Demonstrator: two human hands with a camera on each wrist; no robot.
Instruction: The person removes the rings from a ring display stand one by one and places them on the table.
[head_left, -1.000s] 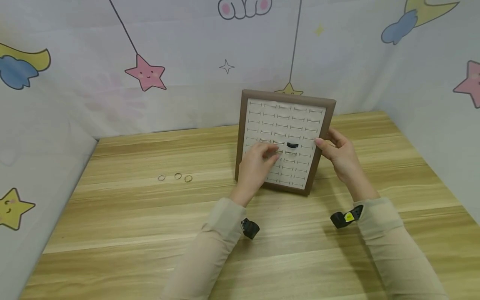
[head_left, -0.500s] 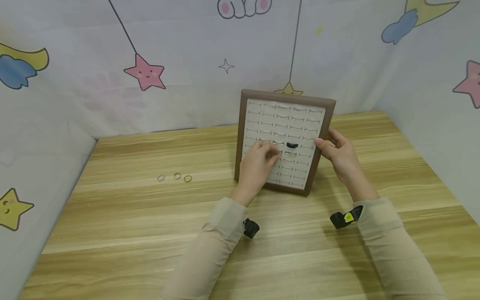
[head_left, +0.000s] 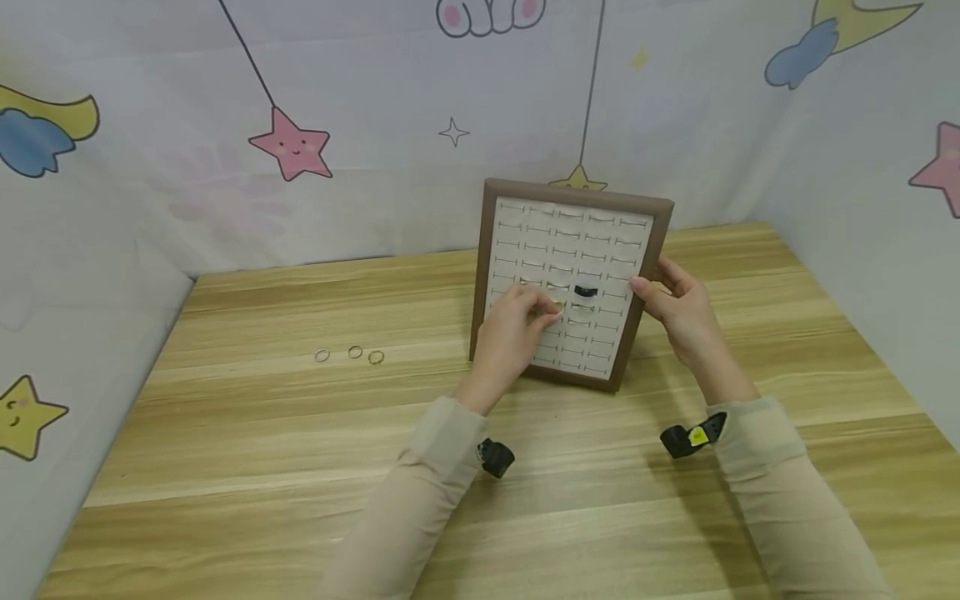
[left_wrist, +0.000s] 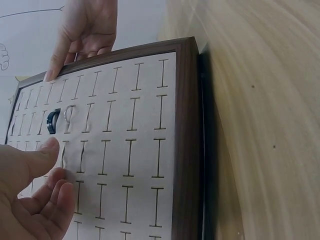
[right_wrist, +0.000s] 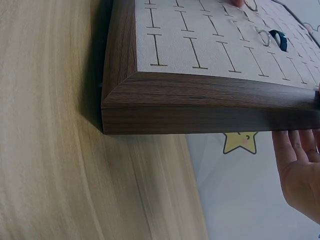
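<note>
A ring display board (head_left: 573, 190) in a brown wood frame leans upright on the table, its white panel cut with rows of slots. My left hand (head_left: 512, 337) is at the middle of the panel, thumb and forefinger pinching a thin gold-toned ring (head_left: 558, 307) at a slot. A wide black ring (head_left: 586, 292) sits in a slot just right of the fingertips, with a thin silver ring (left_wrist: 68, 114) beside it in the left wrist view. My right hand (head_left: 681, 321) grips the frame's right edge, thumb in front and fingers behind.
Three loose rings (head_left: 355, 352) lie on the wooden table (head_left: 247, 433) left of the board. A few more thin rings sit in the slots near my left fingers. A white cloth (head_left: 375, 208) with cartoon stars hangs behind the table.
My left thumb and forefinger have come together onto the ring at the slot, from slightly apart. The right hand and the board stay where they were.
</note>
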